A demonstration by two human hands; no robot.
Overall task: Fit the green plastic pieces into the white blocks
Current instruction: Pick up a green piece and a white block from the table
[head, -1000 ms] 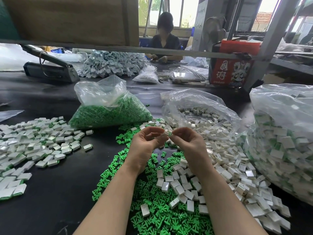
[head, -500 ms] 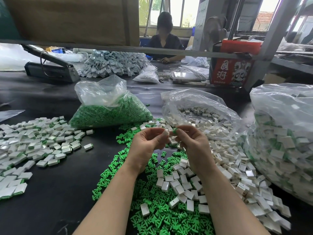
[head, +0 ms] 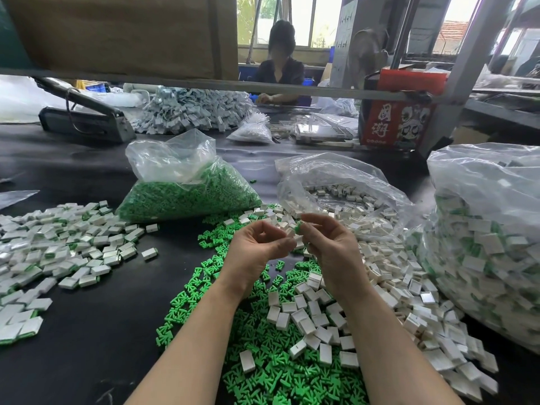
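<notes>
Head view. Both hands are raised above the black table [head: 87,340], over a loose heap of green pieces [head: 263,363] that is mixed with white blocks [head: 309,317]. The left hand [head: 257,247] has its fingertips drawn together, thumb against forefinger; whether a block sits between them cannot be told, since the fingers hide it. The right hand [head: 330,247] pinches a small green piece [head: 297,228] at its fingertips, and this piece lies just beside the left fingertips.

Beyond the hands, two clear bags stand side by side: a bag of green pieces [head: 187,182] on the left of the hands, and an open bag of white blocks [head: 342,185] on their right, its contents spilling toward the heap. Right of the heap bulges a large bag of finished blocks [head: 491,244], white with green showing. Left of the heap, well apart from it, finished blocks [head: 58,238] are spread flat on the table.

Behind the two bags lie a grey tool [head: 81,115], a pale pile of parts [head: 193,109] and a red box [head: 400,112]. A metal bar [head: 204,84] crosses the view, partly screening a seated person [head: 280,68] at the far side.
</notes>
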